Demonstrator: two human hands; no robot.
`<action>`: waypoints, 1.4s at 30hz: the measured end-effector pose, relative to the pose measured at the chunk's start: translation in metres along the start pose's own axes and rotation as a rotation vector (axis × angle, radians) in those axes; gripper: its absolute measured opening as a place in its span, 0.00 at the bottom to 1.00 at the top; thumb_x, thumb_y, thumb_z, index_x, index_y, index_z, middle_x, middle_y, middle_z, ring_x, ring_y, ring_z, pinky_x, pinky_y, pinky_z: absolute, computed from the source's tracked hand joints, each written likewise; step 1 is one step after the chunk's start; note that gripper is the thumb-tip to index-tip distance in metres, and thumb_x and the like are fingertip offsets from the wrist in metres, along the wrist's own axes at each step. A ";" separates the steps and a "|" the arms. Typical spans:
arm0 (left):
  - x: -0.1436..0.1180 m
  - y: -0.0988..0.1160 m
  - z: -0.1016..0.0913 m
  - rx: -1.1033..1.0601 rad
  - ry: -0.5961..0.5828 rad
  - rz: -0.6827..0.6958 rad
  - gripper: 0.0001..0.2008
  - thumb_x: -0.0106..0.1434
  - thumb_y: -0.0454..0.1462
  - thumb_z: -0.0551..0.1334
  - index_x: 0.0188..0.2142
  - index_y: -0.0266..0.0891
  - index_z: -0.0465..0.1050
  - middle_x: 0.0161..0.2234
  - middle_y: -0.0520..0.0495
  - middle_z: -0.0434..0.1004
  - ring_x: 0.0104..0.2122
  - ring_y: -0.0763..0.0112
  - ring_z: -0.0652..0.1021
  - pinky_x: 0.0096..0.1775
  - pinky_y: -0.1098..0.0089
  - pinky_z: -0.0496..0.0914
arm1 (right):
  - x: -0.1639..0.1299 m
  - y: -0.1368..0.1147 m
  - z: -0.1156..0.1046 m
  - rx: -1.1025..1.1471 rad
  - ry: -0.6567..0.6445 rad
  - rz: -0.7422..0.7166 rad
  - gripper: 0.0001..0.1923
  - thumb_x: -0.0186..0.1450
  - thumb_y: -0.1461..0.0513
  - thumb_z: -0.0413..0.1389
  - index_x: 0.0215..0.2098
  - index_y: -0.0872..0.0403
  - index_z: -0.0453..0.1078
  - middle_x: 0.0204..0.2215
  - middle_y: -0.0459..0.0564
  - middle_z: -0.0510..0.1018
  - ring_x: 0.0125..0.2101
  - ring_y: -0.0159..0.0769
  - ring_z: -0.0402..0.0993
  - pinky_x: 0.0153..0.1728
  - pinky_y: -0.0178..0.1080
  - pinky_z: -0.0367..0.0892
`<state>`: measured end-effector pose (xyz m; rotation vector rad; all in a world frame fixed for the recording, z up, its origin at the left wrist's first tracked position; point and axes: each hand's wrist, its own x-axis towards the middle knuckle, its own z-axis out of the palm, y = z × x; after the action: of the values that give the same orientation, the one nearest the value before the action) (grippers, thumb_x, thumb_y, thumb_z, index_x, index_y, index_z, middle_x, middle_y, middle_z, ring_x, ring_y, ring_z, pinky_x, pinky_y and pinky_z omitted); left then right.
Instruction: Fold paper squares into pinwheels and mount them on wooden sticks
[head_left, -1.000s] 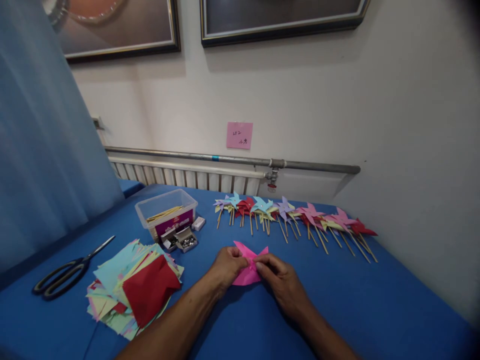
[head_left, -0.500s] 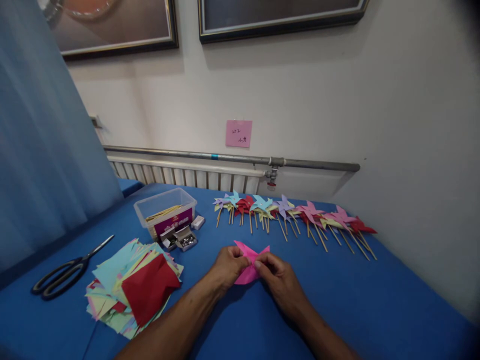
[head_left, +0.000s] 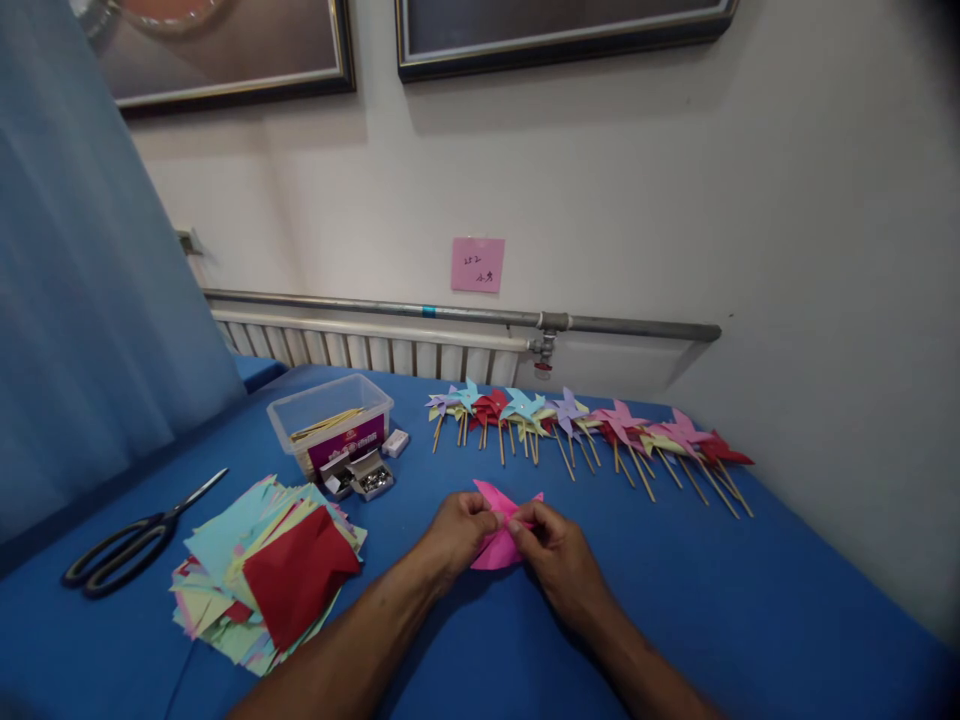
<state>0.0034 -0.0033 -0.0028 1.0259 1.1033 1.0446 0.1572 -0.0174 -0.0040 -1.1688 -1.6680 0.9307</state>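
A bright pink paper pinwheel point(head_left: 497, 552) is held up between my two hands, its corners partly folded in toward the middle. My left hand point(head_left: 459, 535) pinches its left side with thumb and forefinger. On the other side, my right hand point(head_left: 559, 550) grips the paper near its centre, thumb and fingers pressed together. The fingertips cover the middle of the pinwheel. Left of my hands lies a loose pile of coloured paper squares point(head_left: 225, 535), with a red sheet point(head_left: 300, 575) on top.
A clear plastic box point(head_left: 281, 415) holds wooden sticks point(head_left: 328, 425). In front of it are small open boxes of metal pins point(head_left: 372, 477) and a small white box point(head_left: 395, 443). Black-handled scissors point(head_left: 142, 540) lie far left. Several finished pinwheels point(head_left: 568, 412) line the table's back right.
The pink pinwheel has tilted slightly and its right-hand corner sits a little differently between my fingers. Both hands keep their pinch in nearly the same place.
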 end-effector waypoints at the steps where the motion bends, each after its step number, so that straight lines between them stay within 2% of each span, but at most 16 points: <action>1: -0.001 0.000 0.000 -0.018 -0.005 0.008 0.15 0.45 0.42 0.68 0.19 0.39 0.63 0.14 0.58 0.58 0.16 0.80 0.56 0.22 0.72 0.49 | 0.000 0.000 0.000 0.006 0.007 0.003 0.14 0.63 0.52 0.54 0.28 0.52 0.69 0.22 0.43 0.68 0.24 0.34 0.61 0.28 0.36 0.59; 5: -0.003 0.001 -0.001 -0.095 -0.044 0.040 0.13 0.47 0.43 0.67 0.21 0.38 0.66 0.16 0.56 0.61 0.18 0.79 0.59 0.24 0.72 0.52 | 0.000 -0.001 0.000 0.008 0.015 0.012 0.12 0.63 0.53 0.54 0.28 0.52 0.69 0.21 0.43 0.68 0.24 0.33 0.61 0.27 0.36 0.59; 9: -0.002 0.000 0.000 0.001 0.011 -0.004 0.14 0.45 0.39 0.70 0.20 0.39 0.63 0.15 0.58 0.61 0.16 0.80 0.59 0.23 0.73 0.51 | 0.001 0.000 0.000 -0.014 0.008 0.006 0.12 0.63 0.54 0.54 0.26 0.52 0.69 0.22 0.43 0.70 0.24 0.34 0.63 0.28 0.36 0.61; 13: 0.001 -0.003 0.001 0.033 0.062 0.007 0.12 0.45 0.36 0.68 0.19 0.39 0.63 0.15 0.58 0.61 0.16 0.80 0.60 0.22 0.73 0.51 | 0.001 0.005 0.002 -0.014 0.000 0.001 0.12 0.63 0.53 0.56 0.27 0.52 0.69 0.23 0.43 0.71 0.25 0.35 0.65 0.29 0.36 0.62; 16: 0.001 -0.003 0.002 0.025 0.080 0.026 0.11 0.46 0.36 0.68 0.20 0.38 0.65 0.15 0.57 0.63 0.17 0.80 0.61 0.22 0.74 0.53 | 0.000 0.006 0.005 0.069 0.056 0.026 0.10 0.61 0.53 0.58 0.33 0.52 0.69 0.25 0.43 0.73 0.26 0.35 0.68 0.29 0.36 0.64; 18: 0.001 -0.003 0.002 -0.012 0.078 0.033 0.11 0.46 0.37 0.68 0.20 0.38 0.65 0.15 0.57 0.64 0.17 0.79 0.62 0.22 0.74 0.54 | 0.000 0.007 0.007 0.211 0.096 0.051 0.18 0.60 0.55 0.60 0.47 0.52 0.67 0.29 0.45 0.76 0.28 0.36 0.72 0.32 0.37 0.67; 20: 0.000 -0.002 0.002 -0.064 0.082 0.034 0.11 0.47 0.36 0.68 0.21 0.37 0.65 0.15 0.57 0.64 0.17 0.79 0.62 0.22 0.74 0.55 | 0.001 0.007 0.010 0.355 0.105 0.082 0.33 0.59 0.56 0.60 0.60 0.51 0.57 0.34 0.47 0.79 0.32 0.38 0.75 0.35 0.40 0.70; 22: 0.000 -0.002 0.003 -0.108 0.087 0.037 0.10 0.47 0.36 0.68 0.21 0.37 0.66 0.16 0.56 0.65 0.17 0.79 0.63 0.22 0.74 0.55 | 0.003 0.010 0.012 0.438 0.088 0.128 0.41 0.58 0.56 0.61 0.65 0.53 0.50 0.36 0.49 0.80 0.34 0.40 0.78 0.39 0.42 0.71; 23: 0.000 -0.002 0.003 -0.121 0.089 0.038 0.10 0.46 0.36 0.68 0.21 0.37 0.66 0.16 0.56 0.66 0.17 0.79 0.63 0.23 0.74 0.56 | 0.004 0.011 0.012 0.456 0.085 0.153 0.42 0.57 0.56 0.62 0.65 0.54 0.50 0.36 0.51 0.81 0.35 0.40 0.78 0.40 0.43 0.71; 27: 0.000 -0.003 0.004 -0.133 0.083 0.035 0.12 0.45 0.35 0.70 0.21 0.37 0.66 0.16 0.56 0.67 0.17 0.79 0.64 0.23 0.74 0.56 | 0.005 0.016 0.013 0.470 0.090 0.197 0.38 0.54 0.55 0.64 0.60 0.55 0.58 0.39 0.54 0.82 0.38 0.43 0.79 0.41 0.44 0.70; 32: -0.002 0.001 0.001 -0.128 -0.008 -0.006 0.11 0.41 0.35 0.72 0.22 0.34 0.71 0.19 0.52 0.71 0.18 0.78 0.67 0.25 0.73 0.59 | 0.004 0.011 0.012 0.436 0.059 0.190 0.33 0.54 0.55 0.65 0.55 0.54 0.63 0.39 0.53 0.81 0.38 0.42 0.78 0.39 0.42 0.70; 37: -0.001 0.001 -0.002 -0.259 0.112 -0.013 0.13 0.40 0.34 0.71 0.21 0.36 0.67 0.16 0.54 0.69 0.17 0.78 0.66 0.23 0.73 0.59 | 0.003 0.010 0.010 0.393 0.042 0.148 0.33 0.60 0.53 0.60 0.60 0.55 0.59 0.33 0.49 0.79 0.32 0.40 0.77 0.38 0.44 0.71; 40: 0.002 0.002 -0.004 -0.381 0.187 -0.009 0.12 0.42 0.34 0.70 0.23 0.37 0.67 0.17 0.55 0.69 0.17 0.77 0.67 0.23 0.73 0.60 | 0.000 0.010 0.008 0.170 0.121 0.022 0.30 0.62 0.55 0.58 0.61 0.52 0.59 0.44 0.54 0.78 0.43 0.44 0.76 0.48 0.49 0.70; 42: 0.003 0.003 -0.004 -0.455 0.226 -0.007 0.13 0.41 0.34 0.70 0.22 0.37 0.66 0.16 0.56 0.68 0.17 0.77 0.67 0.23 0.74 0.60 | -0.004 0.010 0.008 -0.035 0.128 -0.135 0.23 0.63 0.59 0.57 0.56 0.49 0.64 0.54 0.56 0.72 0.55 0.47 0.70 0.56 0.53 0.65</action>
<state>-0.0007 0.0006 -0.0008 0.5490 0.9823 1.3535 0.1537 -0.0194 -0.0165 -1.1011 -1.6429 0.7304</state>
